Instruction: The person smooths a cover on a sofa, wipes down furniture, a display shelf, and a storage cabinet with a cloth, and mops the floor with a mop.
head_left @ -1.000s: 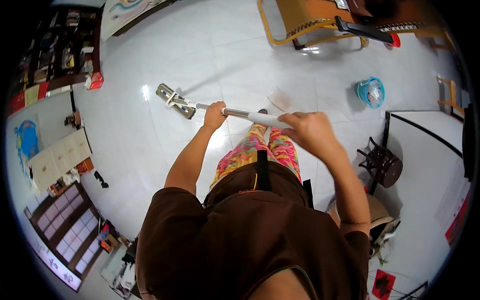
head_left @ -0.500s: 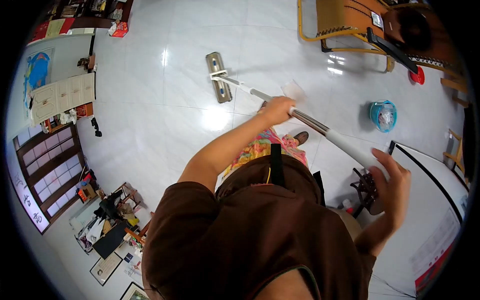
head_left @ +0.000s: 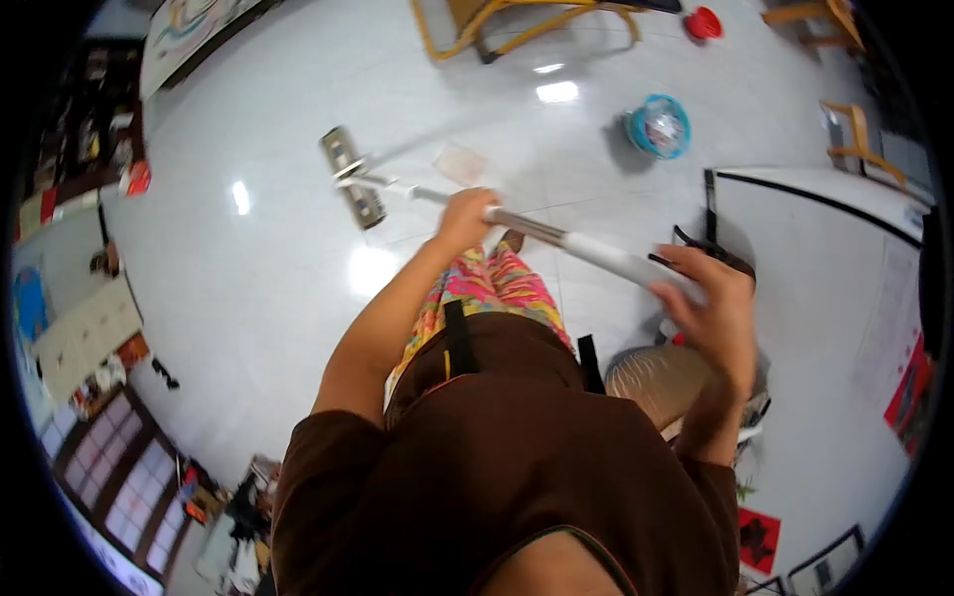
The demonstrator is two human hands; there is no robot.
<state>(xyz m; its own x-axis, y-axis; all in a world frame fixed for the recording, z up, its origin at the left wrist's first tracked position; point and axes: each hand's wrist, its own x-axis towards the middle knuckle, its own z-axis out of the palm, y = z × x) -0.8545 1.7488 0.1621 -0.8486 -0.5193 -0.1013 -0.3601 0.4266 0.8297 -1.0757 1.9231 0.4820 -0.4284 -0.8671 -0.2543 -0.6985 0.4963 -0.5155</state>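
A flat mop reaches across the view, its rectangular head lying on the pale tiled floor at the upper left. Around the metal pole of the mop handle my left hand is closed, above my patterned trousers. My right hand is at the white upper end of the handle, which passes between thumb and fingers. Its grip looks loose, and the palm side is partly hidden. A faint pinkish square patch shows on the floor beside the pole.
A blue bucket with a clear plastic liner stands at the upper right. Beyond it are a red basin and a yellow-framed chair. A round brown stool is close by my right side. Cluttered shelves line the left.
My view has turned and shifted, so the bucket and chair appear farther up and left. The mop head is closer to the pinkish patch. My right hand's fingers have come lower around the handle end.
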